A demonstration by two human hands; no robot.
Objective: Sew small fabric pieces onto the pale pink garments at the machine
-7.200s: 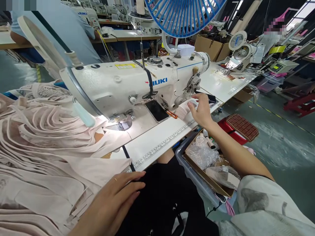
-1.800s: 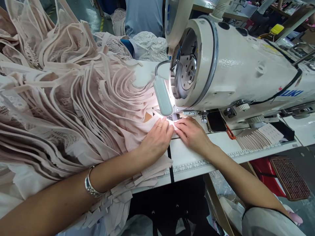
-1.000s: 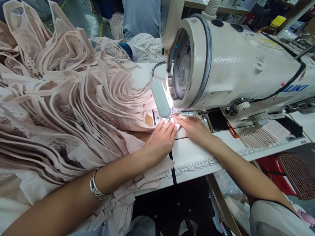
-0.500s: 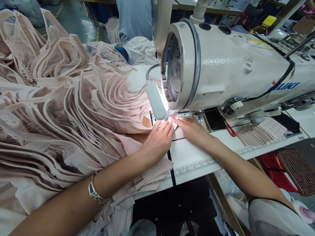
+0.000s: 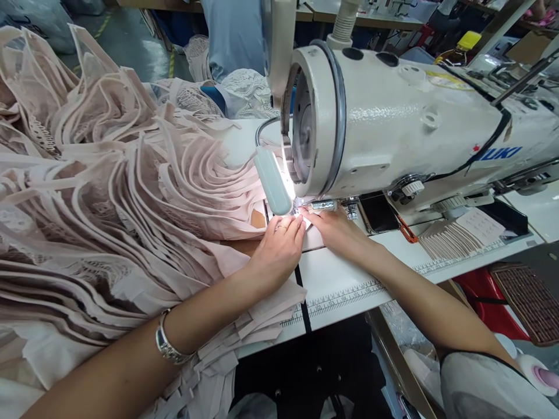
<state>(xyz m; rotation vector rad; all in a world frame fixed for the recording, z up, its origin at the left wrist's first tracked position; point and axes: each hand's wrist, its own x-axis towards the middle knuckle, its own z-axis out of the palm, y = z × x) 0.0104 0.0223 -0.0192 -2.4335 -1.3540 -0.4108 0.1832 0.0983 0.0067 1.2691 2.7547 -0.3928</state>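
Fingertips of both hands lay flat, outstretched, pinning the pale pink fabric piece point(image 5: 244, 247) under the presser foot point(image 5: 301, 208); left hand point(image 5: 276, 251) at 9 o'clock, right hand point(image 5: 336, 231) at 3. Being so near the needle, a slip could likely prick them

- Sewing machine head point(image 5: 393, 128) and its lamp point(image 5: 273, 180) overhang my fingertips, closing the space above
- Heaped pink fabric point(image 5: 109, 192) crowds my left
- Bare white table point(image 5: 345, 285) lies open toward me
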